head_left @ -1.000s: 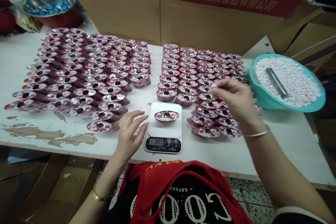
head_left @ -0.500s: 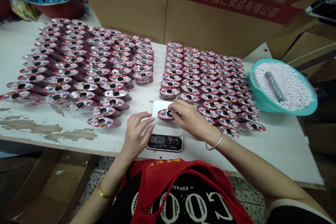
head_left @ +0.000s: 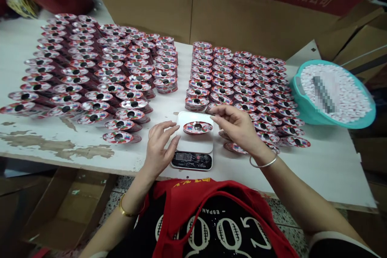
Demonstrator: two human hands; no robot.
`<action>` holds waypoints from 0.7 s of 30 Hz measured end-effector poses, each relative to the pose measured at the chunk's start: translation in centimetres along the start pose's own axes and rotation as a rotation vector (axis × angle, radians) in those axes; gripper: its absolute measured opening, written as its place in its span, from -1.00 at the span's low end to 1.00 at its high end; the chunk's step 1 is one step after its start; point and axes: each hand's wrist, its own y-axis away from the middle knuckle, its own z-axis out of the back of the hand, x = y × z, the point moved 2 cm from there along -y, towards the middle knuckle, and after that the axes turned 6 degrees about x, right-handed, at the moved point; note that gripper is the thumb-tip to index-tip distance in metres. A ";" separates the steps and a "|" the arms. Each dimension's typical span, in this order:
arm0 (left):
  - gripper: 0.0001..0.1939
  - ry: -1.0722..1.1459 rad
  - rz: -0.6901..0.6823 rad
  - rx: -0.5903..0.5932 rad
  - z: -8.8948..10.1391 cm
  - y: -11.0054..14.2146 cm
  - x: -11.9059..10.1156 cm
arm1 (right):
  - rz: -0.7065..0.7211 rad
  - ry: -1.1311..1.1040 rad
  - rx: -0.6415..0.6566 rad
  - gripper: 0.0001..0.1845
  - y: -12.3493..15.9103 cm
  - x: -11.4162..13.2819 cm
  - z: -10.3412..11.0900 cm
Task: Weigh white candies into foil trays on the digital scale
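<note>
A red and white pack with an oval top and a round dark hole [head_left: 198,127] lies on the white platform of a digital kitchen scale [head_left: 196,145]. Just left of the platform hovers my left hand [head_left: 160,145], fingers apart and holding nothing. My right hand [head_left: 237,125] is at the pack's right side; its thumb and fingers are parted, with nothing seen between them. Similar oval packs stand in rows to the left [head_left: 72,88] and to the right [head_left: 222,98]. Some right-hand packs are partly hidden behind my right hand.
A turquoise basin [head_left: 298,100] full of small white wrapped pieces stands at the right. At the back left is a metal bowl [head_left: 66,2] with blue items. Large cardboard boxes [head_left: 151,0] line the table's back. Below the front edge sits an open carton [head_left: 69,209].
My right hand has drawn back rightward from the pack's hole, and its fingers have parted. The whole pack is now visible on the scale. My left hand stays beside the scale.
</note>
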 end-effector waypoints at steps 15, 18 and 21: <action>-0.65 -0.080 -0.216 0.190 -2.3 -2.7 -2.1 | -0.035 -0.080 -0.010 -0.84 0.9 -1.6 -0.6; -0.60 -0.029 -0.183 0.147 -1.7 -2.7 -2.1 | 0.091 0.117 -0.001 -0.88 0.5 -1.1 -2.1; -0.59 -0.009 -0.127 0.105 -1.1 -2.8 -1.6 | 0.175 0.210 0.004 -0.85 0.2 -0.6 -2.6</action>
